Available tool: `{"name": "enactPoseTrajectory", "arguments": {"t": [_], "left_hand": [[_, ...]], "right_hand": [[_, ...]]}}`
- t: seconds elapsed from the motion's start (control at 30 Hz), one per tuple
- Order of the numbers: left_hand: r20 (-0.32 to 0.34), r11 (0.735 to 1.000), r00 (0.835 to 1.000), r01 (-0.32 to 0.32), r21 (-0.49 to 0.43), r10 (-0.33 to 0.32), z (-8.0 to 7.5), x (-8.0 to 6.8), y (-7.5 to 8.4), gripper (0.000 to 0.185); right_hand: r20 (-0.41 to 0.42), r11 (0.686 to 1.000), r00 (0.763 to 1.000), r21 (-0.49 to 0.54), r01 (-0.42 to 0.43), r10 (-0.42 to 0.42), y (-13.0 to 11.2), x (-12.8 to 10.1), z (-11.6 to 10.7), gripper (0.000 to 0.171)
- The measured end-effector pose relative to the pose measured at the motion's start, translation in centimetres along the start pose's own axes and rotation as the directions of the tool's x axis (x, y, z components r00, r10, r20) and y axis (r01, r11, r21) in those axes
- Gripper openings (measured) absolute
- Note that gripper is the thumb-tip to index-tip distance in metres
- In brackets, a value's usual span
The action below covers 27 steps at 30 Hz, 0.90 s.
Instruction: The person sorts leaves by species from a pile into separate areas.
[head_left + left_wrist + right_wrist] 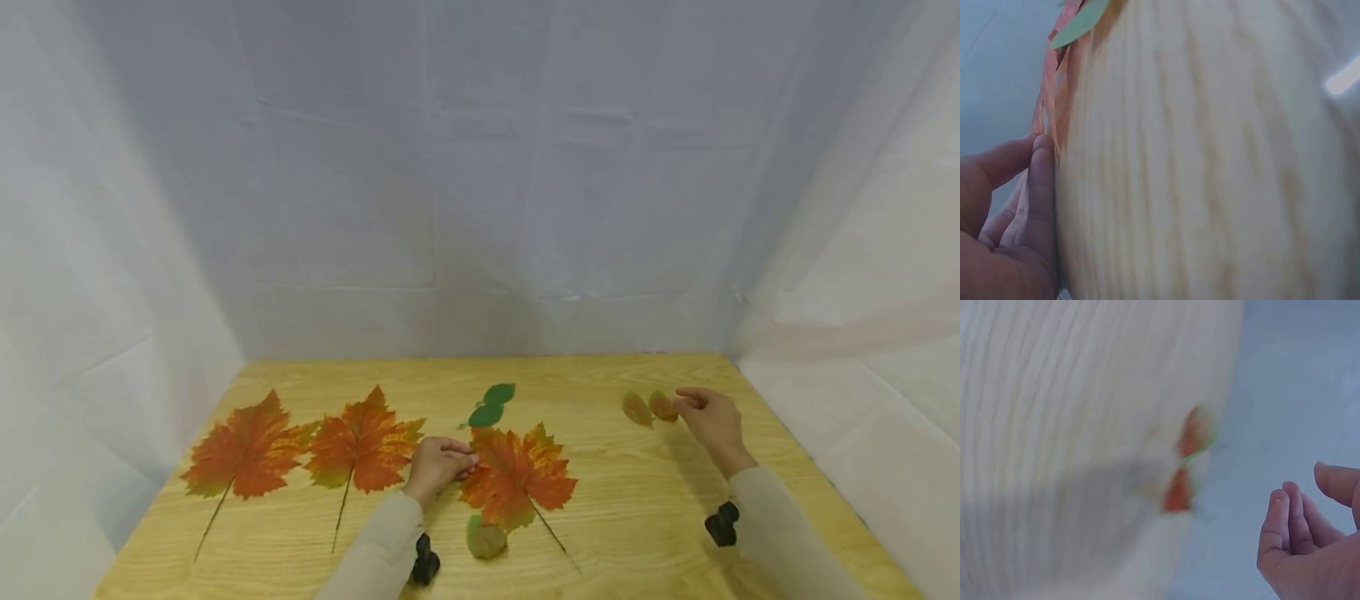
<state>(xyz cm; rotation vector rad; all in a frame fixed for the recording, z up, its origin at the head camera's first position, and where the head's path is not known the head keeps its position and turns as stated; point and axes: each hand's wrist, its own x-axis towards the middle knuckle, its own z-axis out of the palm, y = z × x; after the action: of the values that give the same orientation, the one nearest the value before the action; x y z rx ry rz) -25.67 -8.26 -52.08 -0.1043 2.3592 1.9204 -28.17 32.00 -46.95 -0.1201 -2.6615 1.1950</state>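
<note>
Fingers of the left hand (437,467) curl down onto the near edge of the orange-red maple-shaped leaf (517,475), pinching its margin against the light wooden tabletop (637,517); the left wrist view shows the fingertips (1040,156) pressed at the leaf's thin edge. Just beyond that hand lie two small dark green oval leaves (491,404), and a rounded olive-green leaf (486,537) lies near its wrist side. To its outer side rest two more large orange maple leaves (300,450).

The right hand (712,421) hovers loosely curled, empty as far as the right wrist view shows, with a pair of small reddish-brown oval leaves (648,407) just off its fingertips.

The pinched leaf looks feather-light, thin and floppy, likely to tear or crease; its stiff stem (553,537) or a flat lobe edge seems the safest hold.
</note>
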Motion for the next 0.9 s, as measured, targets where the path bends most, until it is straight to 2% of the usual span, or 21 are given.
{"name": "enactPoseTrajectory", "arguments": {"t": [0.13, 0.27, 0.33, 0.47, 0.5, 0.57, 0.73, 0.83, 0.9], "left_hand": [[-0.003, 1.0, 1.0, 0.003, -0.003, -0.003, 0.0, -0.1, 0.0, 0.021], [-0.001, 1.0, 1.0, -0.003, -0.008, 0.003, 0.0, -0.2, 0.0, 0.023], [-0.002, 1.0, 1.0, -0.002, -0.011, 0.002, 0.0, -0.1, -0.1, 0.023], [-0.003, 1.0, 1.0, 0.005, -0.014, -0.005, 0.1, 0.1, -0.2, 0.022], [-0.002, 1.0, 1.0, -0.002, -0.008, 0.002, 0.1, 0.2, -0.2, 0.023], [-0.002, 1.0, 1.0, -0.004, -0.004, 0.004, 0.1, 0.2, -0.3, 0.022], [-0.003, 1.0, 1.0, -0.009, -0.005, 0.009, 0.1, 0.2, -0.3, 0.023], [-0.004, 1.0, 1.0, -0.019, -0.002, 0.019, 0.1, 0.1, -0.3, 0.022], [-0.01, 1.0, 1.0, -0.021, 0.006, 0.021, 0.0, 0.1, -0.3, 0.022]], "right_hand": [[0.05, 0.992, 0.991, 0.04, 0.119, -0.121, -3.0, -1.9, 0.9, 0.045], [0.09, 0.962, 0.96, 0.091, 0.256, -0.264, -5.1, -4.4, 3.2, 0.033], [0.132, 0.954, 0.949, 0.134, 0.268, -0.285, -6.0, -5.8, 4.7, 0.029], [0.274, 0.941, 0.916, 0.253, 0.224, -0.292, -7.3, -8.5, 7.6, 0.032], [0.317, 0.936, 0.899, 0.279, 0.215, -0.301, -7.6, -9.1, 8.3, 0.033], [0.405, 0.924, 0.85, 0.32, 0.211, -0.335, -8.0, -10.3, 9.6, 0.035], [0.577, 0.903, 0.708, 0.372, 0.214, -0.406, -8.4, -12.5, 12.2, 0.03], [0.622, 0.892, 0.657, 0.412, 0.188, -0.426, -8.6, -13.4, 13.2, 0.029], [0.631, 0.885, 0.641, 0.431, 0.179, -0.437, -8.8, -13.7, 13.6, 0.027]]}}
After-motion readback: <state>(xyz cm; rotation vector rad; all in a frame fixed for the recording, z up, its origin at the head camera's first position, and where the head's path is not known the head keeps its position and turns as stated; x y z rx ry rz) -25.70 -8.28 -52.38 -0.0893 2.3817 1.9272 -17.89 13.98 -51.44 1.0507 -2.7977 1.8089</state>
